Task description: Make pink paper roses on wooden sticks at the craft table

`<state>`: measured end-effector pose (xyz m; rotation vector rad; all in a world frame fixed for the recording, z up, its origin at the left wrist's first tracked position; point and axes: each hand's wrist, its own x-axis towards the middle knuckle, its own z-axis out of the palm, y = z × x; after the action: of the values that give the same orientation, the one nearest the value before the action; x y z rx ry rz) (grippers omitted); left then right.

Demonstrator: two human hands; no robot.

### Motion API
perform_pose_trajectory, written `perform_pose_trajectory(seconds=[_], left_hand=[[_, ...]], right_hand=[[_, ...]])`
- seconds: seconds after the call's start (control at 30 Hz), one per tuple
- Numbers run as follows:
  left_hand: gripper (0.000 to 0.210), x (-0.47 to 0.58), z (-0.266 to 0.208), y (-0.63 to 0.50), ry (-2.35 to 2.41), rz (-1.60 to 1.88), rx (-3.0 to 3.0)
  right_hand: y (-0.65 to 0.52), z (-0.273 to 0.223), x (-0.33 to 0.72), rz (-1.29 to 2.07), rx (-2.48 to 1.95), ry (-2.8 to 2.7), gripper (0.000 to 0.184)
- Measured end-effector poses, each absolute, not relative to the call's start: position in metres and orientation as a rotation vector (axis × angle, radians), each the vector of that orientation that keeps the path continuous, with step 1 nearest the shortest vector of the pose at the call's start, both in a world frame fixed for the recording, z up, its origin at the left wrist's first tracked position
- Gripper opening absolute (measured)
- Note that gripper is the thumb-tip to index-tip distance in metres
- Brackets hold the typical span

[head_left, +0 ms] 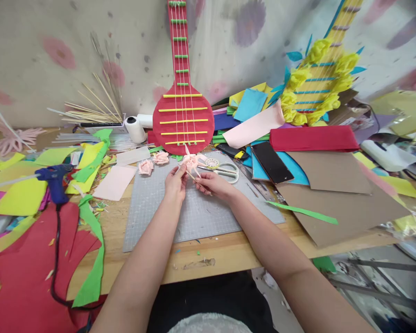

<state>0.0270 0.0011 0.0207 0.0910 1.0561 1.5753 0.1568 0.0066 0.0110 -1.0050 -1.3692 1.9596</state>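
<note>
Over the grey cutting mat [152,222], my left hand [176,183] pinches the base of a pale pink paper flower [191,162] with loose petals. Fingers of my right hand [213,184] close on a thin wooden stick [194,178] that slants from the flower down to the right. Just left of the flower lie two finished-looking pink paper roses, one rose [146,167] nearer and another rose [161,158] behind it. White-handled scissors [229,172] rest beyond my right hand, partly beside a small round dotted disc [212,163].
A red paper lute [183,113] leans on the wall behind the mat; a yellow one [315,85] stands right. A blue glue gun [57,182] with its cord lies left among paper scraps. A phone [272,162] and brown cardboard [343,199] lie right.
</note>
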Motion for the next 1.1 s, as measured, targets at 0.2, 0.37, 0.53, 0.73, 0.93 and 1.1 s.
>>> perform_pose_trajectory(seconds=[0.2,0.37,0.53,0.73,0.93,1.1], left_hand=[[0.021,0.0280,0.0231,0.0014,1.087,1.606,0.071],[0.026,0.0296,0.0224,0.0017,1.155,1.621,0.110],[0.023,0.0294,0.0262,-0.0013,1.142,1.608,0.148],[0.029,0.0279,0.0269,-0.0045,1.097,1.618,0.180],[0.039,0.0296,0.0251,-0.0033,1.175,1.650,0.161],[0.043,0.0306,0.0270,-0.0020,1.231,1.665,0.165]], right_hand=[[0.0033,0.0090,0.1554,1.892,-0.992,-1.365,0.030],[0.0031,0.0086,0.1525,1.864,-0.998,-1.330,0.036],[0.0056,0.0083,0.1519,1.841,-1.034,-1.334,0.035],[0.0065,0.0111,0.1571,1.851,-1.032,-1.341,0.031],[0.0073,0.0137,0.1580,1.853,-1.050,-1.412,0.026],[0.0061,0.0123,0.1557,1.759,-1.069,-1.447,0.027]])
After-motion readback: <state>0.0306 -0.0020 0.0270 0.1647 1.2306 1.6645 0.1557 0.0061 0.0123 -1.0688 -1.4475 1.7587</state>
